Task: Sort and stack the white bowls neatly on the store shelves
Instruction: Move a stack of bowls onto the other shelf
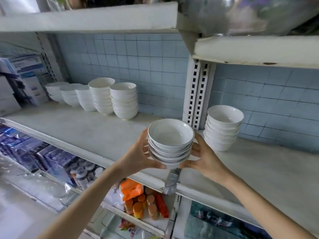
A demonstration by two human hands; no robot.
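Left hand [143, 152], right hand [205, 157]: fingers curled round short stack of dark-rimmed white bowls [170, 144], gripped between both above shelf [86, 131]. Just beyond right hand: taller bowl stack [222, 128]. Far beyond left hand: row of five stacks [96, 95].

Small shop w/ retail racking: white slotted metal shelf uprights [198, 94] at 2 o'clock, stacks of identical white ceramic bowls [124, 100] at 10, blue-white cardboard boxes [25, 80] at 9, orange-lidded jars [138, 207] at 6.
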